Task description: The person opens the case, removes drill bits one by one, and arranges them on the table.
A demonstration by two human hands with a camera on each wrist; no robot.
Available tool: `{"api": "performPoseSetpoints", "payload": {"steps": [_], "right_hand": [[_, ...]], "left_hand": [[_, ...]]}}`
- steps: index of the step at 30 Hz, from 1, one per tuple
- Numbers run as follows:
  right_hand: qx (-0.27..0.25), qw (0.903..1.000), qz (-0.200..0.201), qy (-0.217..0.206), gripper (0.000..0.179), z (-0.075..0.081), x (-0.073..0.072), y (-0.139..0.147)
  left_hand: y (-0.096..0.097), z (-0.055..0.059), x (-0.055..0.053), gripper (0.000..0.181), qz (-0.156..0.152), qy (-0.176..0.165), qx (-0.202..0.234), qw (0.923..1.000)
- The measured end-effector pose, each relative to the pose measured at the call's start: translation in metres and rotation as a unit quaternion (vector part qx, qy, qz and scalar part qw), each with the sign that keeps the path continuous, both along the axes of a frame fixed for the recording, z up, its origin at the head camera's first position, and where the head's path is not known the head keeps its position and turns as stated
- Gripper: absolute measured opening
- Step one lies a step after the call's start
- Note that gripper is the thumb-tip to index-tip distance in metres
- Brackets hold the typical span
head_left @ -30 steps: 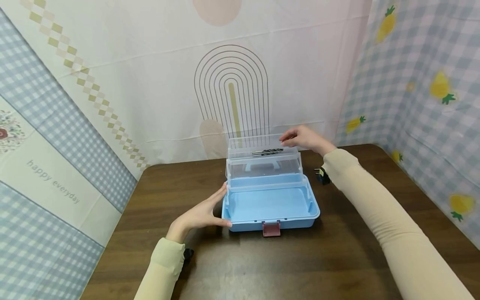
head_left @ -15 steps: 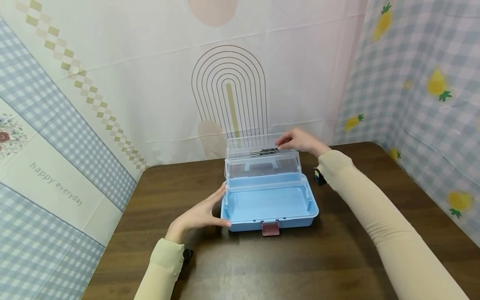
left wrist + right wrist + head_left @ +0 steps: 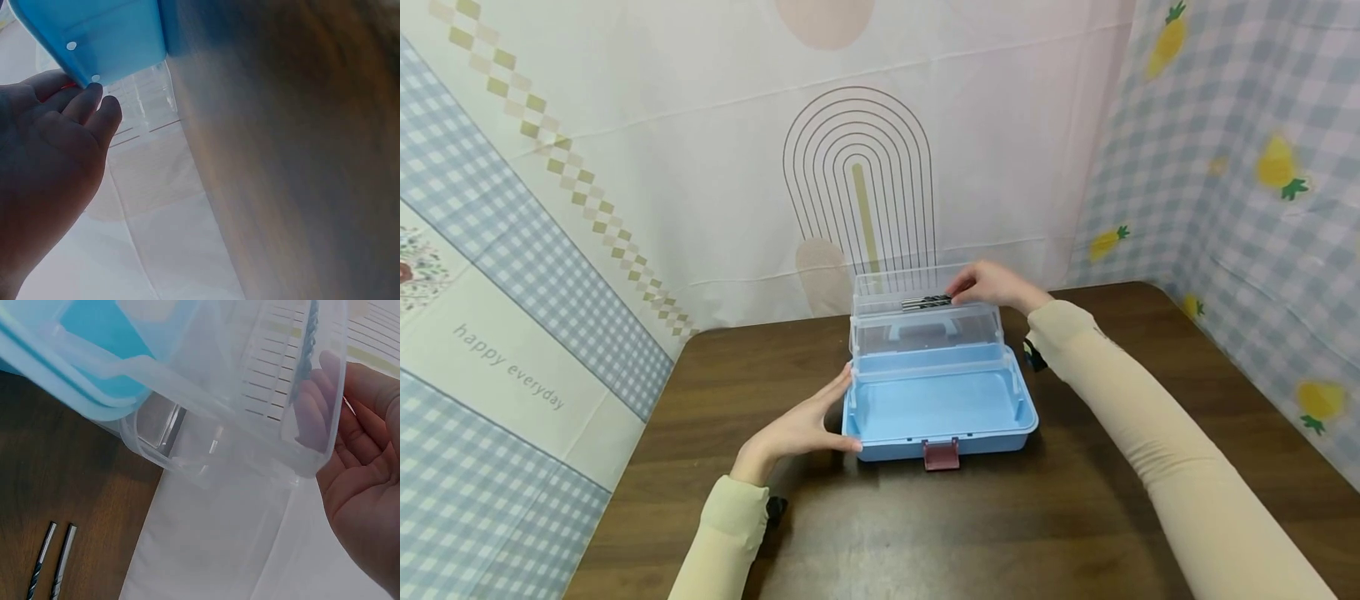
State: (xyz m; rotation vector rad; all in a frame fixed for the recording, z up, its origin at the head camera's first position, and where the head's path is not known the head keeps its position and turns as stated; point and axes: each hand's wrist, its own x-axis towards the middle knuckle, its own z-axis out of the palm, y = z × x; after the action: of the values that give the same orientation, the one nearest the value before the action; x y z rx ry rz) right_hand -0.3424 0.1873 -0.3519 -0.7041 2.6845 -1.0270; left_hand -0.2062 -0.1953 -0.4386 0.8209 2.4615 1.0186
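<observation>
A light-blue toolbox (image 3: 943, 408) stands with its clear lid raised and its clear trays (image 3: 925, 330) lifted over the base. Several metal drill bits (image 3: 927, 302) lie side by side in the upper tray. My right hand (image 3: 992, 285) reaches into that tray from the right, fingertips pinching the bits' dark spiral ends. Through the clear wall in the right wrist view, fingers (image 3: 307, 412) overlap one bit's spiral. My left hand (image 3: 805, 427) grips the box's left end, thumb at the front corner and fingers along the side toward the back; fingertips (image 3: 109, 106) meet the blue wall's corner.
Two more drill bits (image 3: 61, 562) lie on the brown wooden table (image 3: 737, 375) to the right of the box. A maroon latch (image 3: 942, 455) hangs at the box's front. Behind the table hangs a patterned cloth (image 3: 737, 208).
My right hand has come down and left from above the tray's right end onto the drill bits, covering their ends. My left hand has stayed on the box.
</observation>
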Motion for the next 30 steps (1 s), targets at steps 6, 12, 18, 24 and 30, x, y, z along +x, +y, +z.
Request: {"api": "performPoseSetpoints", "payload": {"steps": [6, 12, 18, 24, 30], "right_hand": [[0.006, 1.0, 0.0, 0.0, 0.023, -0.006, -0.003, -0.006], [0.005, 1.0, 0.002, 0.003, 0.021, -0.009, -0.004, -0.012], [0.016, 0.9998, -0.007, 0.0, 0.019, -0.009, -0.003, -0.016], [0.015, 0.9997, -0.016, 0.011, 0.014, -0.008, -0.001, -0.015], [0.029, 0.9993, -0.021, 0.014, 0.012, -0.006, -0.001, -0.016]], "left_hand": [[-0.001, -0.001, 0.0, 0.12, -0.001, 0.003, -0.001, 1.0], [-0.002, -0.001, 0.001, 0.12, 0.0, 0.002, -0.001, 1.0], [-0.002, 0.0, 0.002, 0.119, -0.002, 0.004, 0.003, 1.0], [-0.001, 0.0, 0.0, 0.117, -0.013, 0.011, 0.007, 0.9998], [-0.001, 0.001, -0.001, 0.118, -0.014, 0.011, -0.001, 0.9999]]}}
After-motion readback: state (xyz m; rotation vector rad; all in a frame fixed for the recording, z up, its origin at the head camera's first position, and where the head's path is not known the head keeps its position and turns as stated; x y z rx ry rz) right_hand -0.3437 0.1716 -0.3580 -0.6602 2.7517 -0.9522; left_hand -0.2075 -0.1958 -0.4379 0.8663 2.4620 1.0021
